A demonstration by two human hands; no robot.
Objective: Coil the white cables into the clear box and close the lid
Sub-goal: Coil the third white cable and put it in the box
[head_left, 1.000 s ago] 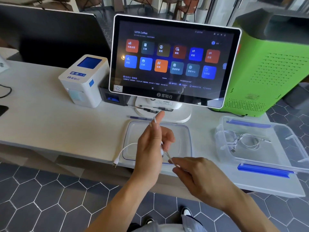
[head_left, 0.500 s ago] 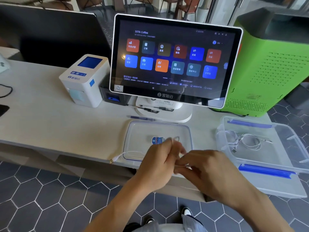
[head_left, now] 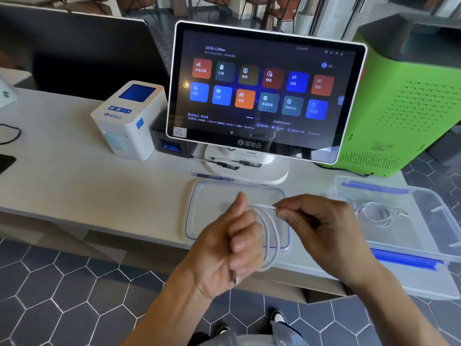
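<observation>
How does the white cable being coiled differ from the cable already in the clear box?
The cable in the hands hangs in loops above the lid, held by the left hand and right hand; the boxed cable lies loose in the clear box, untouched. Both are thin and white.

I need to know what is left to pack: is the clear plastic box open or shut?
Open. The clear plastic box has no lid on it; its clear blue-edged lid lies flat on the counter beside it.
</observation>
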